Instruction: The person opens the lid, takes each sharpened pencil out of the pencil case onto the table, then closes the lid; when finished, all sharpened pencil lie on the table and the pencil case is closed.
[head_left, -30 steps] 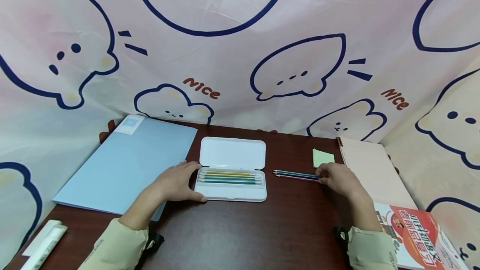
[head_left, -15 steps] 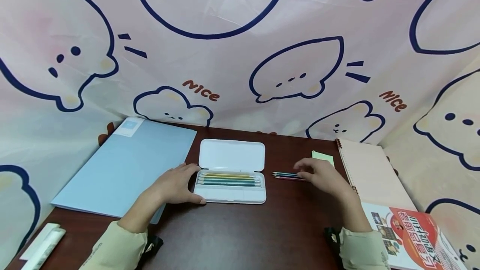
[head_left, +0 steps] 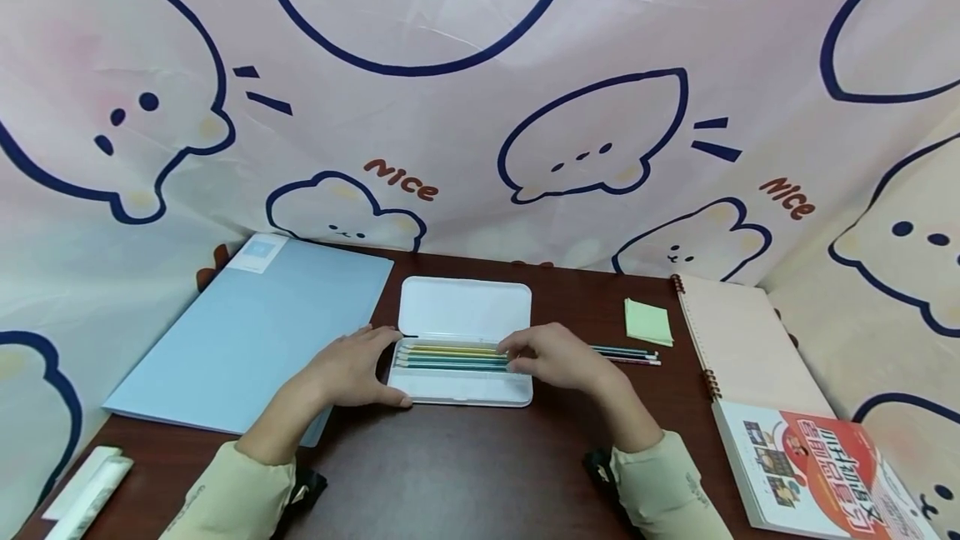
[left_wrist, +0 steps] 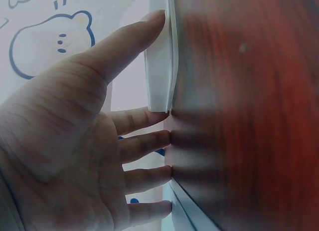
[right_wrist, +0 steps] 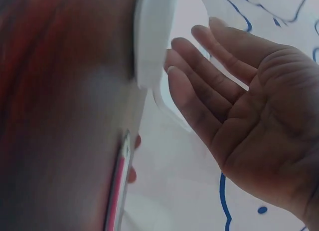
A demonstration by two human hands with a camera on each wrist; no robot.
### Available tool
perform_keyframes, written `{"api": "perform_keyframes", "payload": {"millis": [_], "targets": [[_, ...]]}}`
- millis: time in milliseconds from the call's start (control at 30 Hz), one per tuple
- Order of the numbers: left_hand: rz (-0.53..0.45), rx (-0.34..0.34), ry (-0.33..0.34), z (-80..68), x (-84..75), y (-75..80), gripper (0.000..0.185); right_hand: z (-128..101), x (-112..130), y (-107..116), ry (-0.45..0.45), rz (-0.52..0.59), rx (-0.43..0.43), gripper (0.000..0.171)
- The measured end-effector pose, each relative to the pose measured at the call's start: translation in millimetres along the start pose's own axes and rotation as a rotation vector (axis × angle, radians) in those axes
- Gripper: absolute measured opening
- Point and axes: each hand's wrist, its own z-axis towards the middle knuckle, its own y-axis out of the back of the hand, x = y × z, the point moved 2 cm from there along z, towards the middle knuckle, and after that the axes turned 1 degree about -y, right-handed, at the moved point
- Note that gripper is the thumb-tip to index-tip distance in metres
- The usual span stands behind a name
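An open white pencil case [head_left: 465, 308] lies mid-table with several coloured pencils [head_left: 450, 355] in its tray. My left hand [head_left: 351, 367] rests flat against the case's left end; in the left wrist view its thumb [left_wrist: 134, 36] touches the case edge [left_wrist: 160, 61] and the fingers lie straight on the table. My right hand [head_left: 553, 357] hovers over the tray's right end, and the right wrist view shows that hand [right_wrist: 234, 101] with straight fingers and a bare palm beside the case [right_wrist: 152, 36]. Two loose pencils [head_left: 632, 354] lie just right of it.
A blue folder [head_left: 255, 327] lies at left and a green sticky pad [head_left: 647, 322] and a spiral notebook [head_left: 738, 340] at right. A red-covered book [head_left: 821, 473] sits at the front right, a white object [head_left: 86, 490] at the front left. Patterned cloth [head_left: 480, 107] walls the table.
My right hand has left the two loose pencils and moved left to the right end of the case. The pencils stay on the table. The left hand has not moved.
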Motion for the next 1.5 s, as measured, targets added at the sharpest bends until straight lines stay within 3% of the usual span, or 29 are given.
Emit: {"api": "perform_keyframes", "payload": {"millis": [200, 700, 1133, 1500], "targets": [[0.001, 0.004, 0.005, 0.5, 0.7, -1.6, 0.097, 8, 6, -14, -0.025, -0.042, 0.052, 0.027], [0.01, 0.001, -0.002, 1.2, 3.0, -1.9, 0.095, 10, 9, -19, -0.006, -0.158, 0.066, 0.02], [0.003, 0.006, 0.011, 0.4, 0.3, 0.1, 0.096, 7, 10, -13, 0.026, -0.117, 0.007, 0.015], [0.011, -0.002, -0.002, 0.2, 1.4, -0.1, 0.096, -8, -7, 8, 0.007, -0.099, -0.128, 0.018]]}}
